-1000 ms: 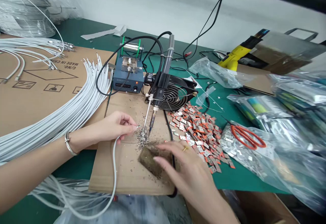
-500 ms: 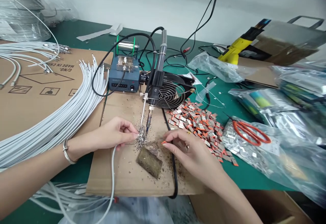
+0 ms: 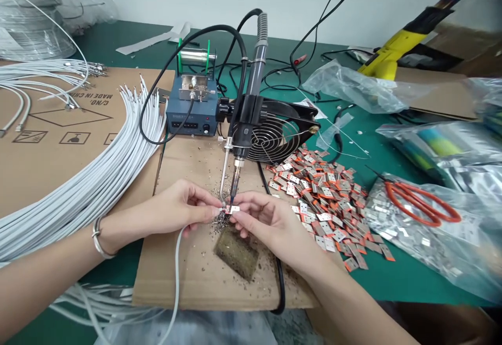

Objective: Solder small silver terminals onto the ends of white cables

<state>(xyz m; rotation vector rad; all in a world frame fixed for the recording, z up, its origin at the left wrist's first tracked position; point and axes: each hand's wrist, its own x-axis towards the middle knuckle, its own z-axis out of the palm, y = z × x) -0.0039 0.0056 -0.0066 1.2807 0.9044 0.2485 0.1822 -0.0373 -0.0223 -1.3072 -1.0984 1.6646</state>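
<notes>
Pinching the end of a white cable (image 3: 175,261) between thumb and forefinger, the left hand (image 3: 178,210) meets the right hand (image 3: 266,219), whose fingertips clamp a small metal terminal (image 3: 234,209) right under the tip of the mounted soldering iron (image 3: 245,125). Both sit above a brown sponge (image 3: 236,253) on the cardboard sheet (image 3: 188,282), beside a pile of terminals (image 3: 325,198).

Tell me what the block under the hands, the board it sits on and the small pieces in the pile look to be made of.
Block: probably sponge, dull brown-green, rough and porous, speckled with debris.
Board: corrugated cardboard, matte tan, flat with cut edges.
Small pieces: seemingly thin metal tabs, shiny silver with orange-red sections, possibly plastic or coating; too small to tell.
</notes>
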